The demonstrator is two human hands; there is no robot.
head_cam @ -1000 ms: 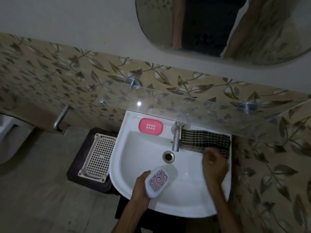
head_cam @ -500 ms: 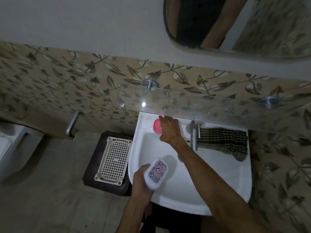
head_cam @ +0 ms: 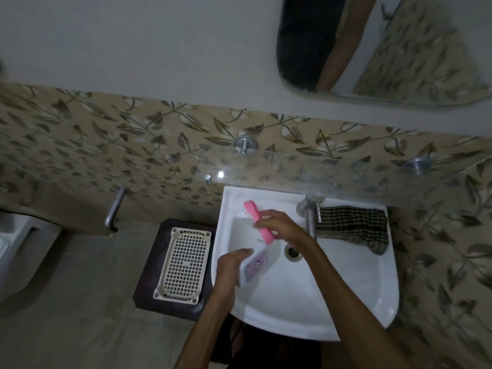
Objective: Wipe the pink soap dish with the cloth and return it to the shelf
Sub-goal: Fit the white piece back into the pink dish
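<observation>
The right hand [head_cam: 279, 225] was closed around the pink soap dish [head_cam: 259, 222], holding it tilted on edge above the back left part of the white sink [head_cam: 359, 288], clear of the rim. The dish's lower end hung just above the white lid [head_cam: 253, 265], close enough that I could not tell whether the two touched. The left hand [head_cam: 230, 265] gripped that lid (white, with a pinkish printed pattern on its face) over the sink's left side, fingers curled behind it and thumb along its upper edge.

The checked cloth [head_cam: 354, 227] lay draped on the sink's back right ledge, just right of the metal tap [head_cam: 310, 217], with one corner hanging toward the basin; neither hand touched it. The drain [head_cam: 292, 251] sat in the basin in front of the tap. The glass shelf [head_cam: 319, 179] ran along the leaf-patterned wall directly above the back of the sink, on two metal brackets. Left of the sink, a cream perforated tray [head_cam: 183, 265] rested on a dark stool [head_cam: 149, 283].
</observation>
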